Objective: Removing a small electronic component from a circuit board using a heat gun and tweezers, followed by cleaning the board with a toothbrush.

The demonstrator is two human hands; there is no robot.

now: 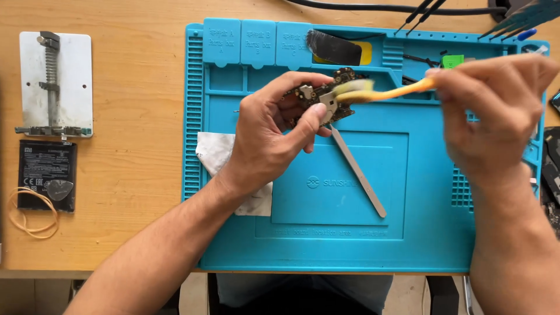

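In the head view, a small dark circuit board (326, 96) is held above the upper middle of a blue work mat (326, 233) by the left hand (274, 134), its fingers and thumb closed around the board's lower edge. The right hand (496, 116), blurred, is closed on the handle of a yellow brush (379, 93), whose pale bristles are laid against the board's top. One flat metal pry tool (359, 172) lies slantwise on the mat just beneath the board, and one crumpled white cloth (224, 163) is partly covered by the left wrist. One black-and-yellow strip (338, 49) rests in the mat's upper trays. On the wooden table (140, 146) to the left, well apart, one metal board holder (55, 84), one black battery (46, 172), one grey pick (58, 189) and one rubber band (32, 213) are seen. The mat's lower half is left open between the forearms.
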